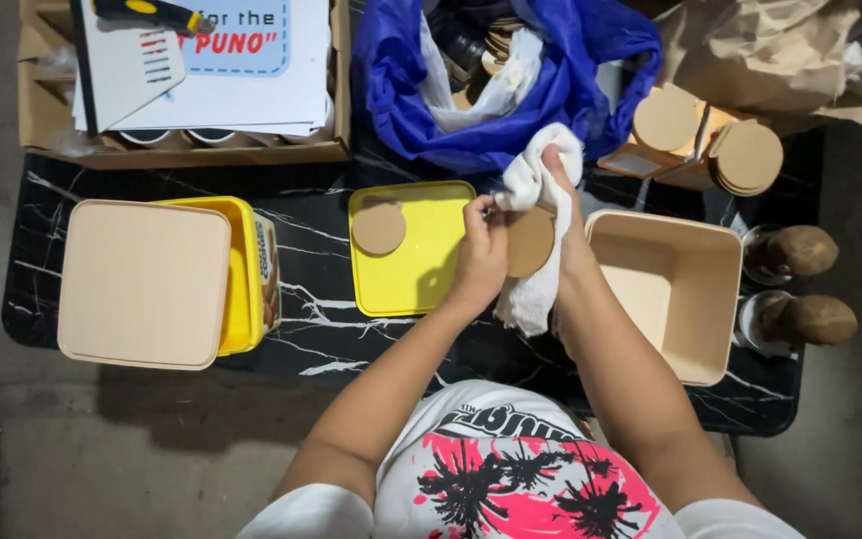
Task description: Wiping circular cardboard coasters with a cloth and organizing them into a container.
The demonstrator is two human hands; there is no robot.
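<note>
Black marbled table [321, 329] on grey floor [12, 469]; hands [521, 235] hold white cloth [536, 185].

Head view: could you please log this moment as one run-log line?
left hand: holds round brown disc | right hand: presses white cloth on disc | second disc: on yellow lid

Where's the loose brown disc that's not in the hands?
In the head view, the loose brown disc lies on the yellow lid, in its upper left corner, just left of the left hand.
</note>
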